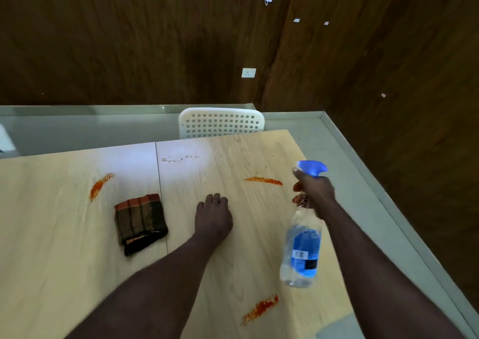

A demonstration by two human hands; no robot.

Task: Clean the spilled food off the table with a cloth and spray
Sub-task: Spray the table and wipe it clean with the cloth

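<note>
My right hand (315, 192) grips the neck of a clear spray bottle (302, 250) with a blue nozzle and blue label, held tilted above the light wood table (64, 248). My left hand (213, 215) rests on the table, fingers loosely curled, holding nothing. A folded brown striped cloth (140, 222) lies to the left of it, untouched. Three orange-red food smears mark the table: one at the far left (99, 186), one ahead of the bottle (263, 180), one near the front (260, 309). A few wet droplets (178, 159) sit near the far edge.
A white perforated chair back (221, 122) stands behind the table's far edge. Grey floor runs along the right side and the back, bounded by dark wood wall panels. The table's right edge slants close to my right arm.
</note>
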